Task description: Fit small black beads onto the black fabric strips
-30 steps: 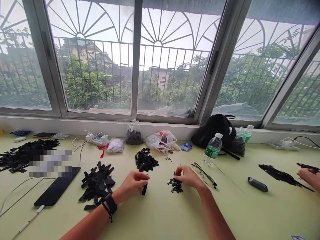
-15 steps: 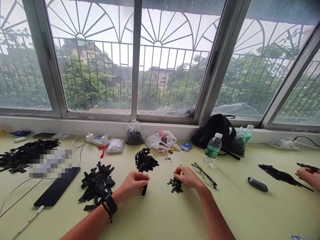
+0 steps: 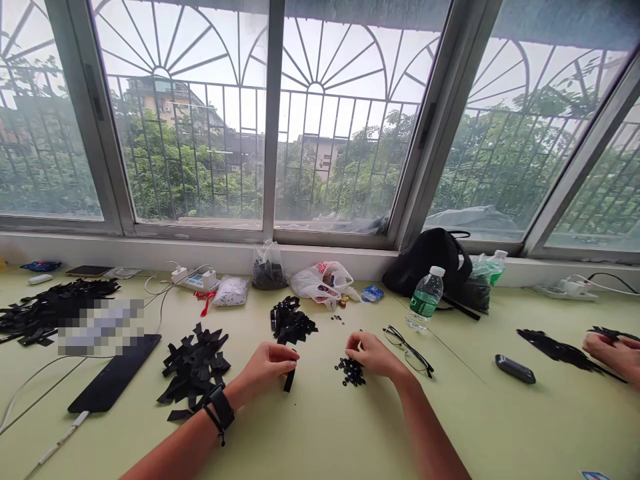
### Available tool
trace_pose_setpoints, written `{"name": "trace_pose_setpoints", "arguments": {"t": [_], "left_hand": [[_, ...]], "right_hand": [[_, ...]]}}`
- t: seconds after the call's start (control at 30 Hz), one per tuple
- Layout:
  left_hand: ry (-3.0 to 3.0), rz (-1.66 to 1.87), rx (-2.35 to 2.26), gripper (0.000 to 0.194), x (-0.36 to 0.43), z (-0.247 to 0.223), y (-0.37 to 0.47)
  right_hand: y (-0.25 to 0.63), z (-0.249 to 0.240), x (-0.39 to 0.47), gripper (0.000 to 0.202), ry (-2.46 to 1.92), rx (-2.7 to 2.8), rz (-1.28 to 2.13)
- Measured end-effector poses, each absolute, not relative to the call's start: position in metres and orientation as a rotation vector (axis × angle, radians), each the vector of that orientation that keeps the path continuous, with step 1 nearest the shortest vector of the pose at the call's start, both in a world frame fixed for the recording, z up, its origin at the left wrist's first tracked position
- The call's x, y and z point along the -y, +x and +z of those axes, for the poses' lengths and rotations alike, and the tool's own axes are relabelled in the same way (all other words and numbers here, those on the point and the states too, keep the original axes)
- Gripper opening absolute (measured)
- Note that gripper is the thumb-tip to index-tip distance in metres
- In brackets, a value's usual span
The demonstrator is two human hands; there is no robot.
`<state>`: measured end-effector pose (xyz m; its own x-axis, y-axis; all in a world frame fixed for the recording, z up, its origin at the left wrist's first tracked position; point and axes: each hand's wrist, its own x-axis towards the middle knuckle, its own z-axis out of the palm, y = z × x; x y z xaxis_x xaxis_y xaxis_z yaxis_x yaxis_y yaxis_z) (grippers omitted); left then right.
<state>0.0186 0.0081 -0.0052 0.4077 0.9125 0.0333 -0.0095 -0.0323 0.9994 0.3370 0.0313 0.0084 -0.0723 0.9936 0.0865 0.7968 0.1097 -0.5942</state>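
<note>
My left hand (image 3: 267,371) pinches a short black strip (image 3: 289,381) between thumb and fingers, its lower end pointing down at the table. At the small heap of black rings (image 3: 353,373), my right hand (image 3: 376,355) has its thumb and fingertips drawn together over the far side. Whatever sits between those fingertips is too small to make out. Left of my left wrist lies a loose pile of black strips (image 3: 195,367). Another pile of black pieces (image 3: 293,321), looking folded, lies just beyond my left hand.
Glasses (image 3: 410,350) and a water bottle (image 3: 426,299) stand right of my right hand. A tablet-like black slab (image 3: 115,375) with a cable lies left. Bags line the windowsill side. At far right, another person's hand (image 3: 613,353) holds black pieces near a black case (image 3: 515,369).
My right hand has shifted very slightly left at the heap of rings. My left hand stays put with the strip. The other person's hand has moved a little left.
</note>
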Motion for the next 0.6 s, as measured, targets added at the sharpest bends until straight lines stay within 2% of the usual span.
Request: {"name": "trace_pose_setpoints", "arguments": {"t": [0.33, 0.6], "left_hand": [[1.317, 0.941, -0.867, 0.037, -0.006, -0.007, 0.020], [1.259, 0.994, -0.829, 0.040, -0.005, -0.007, 0.021]], "right_hand": [[0.290, 0.025, -0.023, 0.029, -1.193, 1.800, 0.883], [0.237, 0.006, -0.014, 0.035, -0.907, 1.658, 1.158]]}}
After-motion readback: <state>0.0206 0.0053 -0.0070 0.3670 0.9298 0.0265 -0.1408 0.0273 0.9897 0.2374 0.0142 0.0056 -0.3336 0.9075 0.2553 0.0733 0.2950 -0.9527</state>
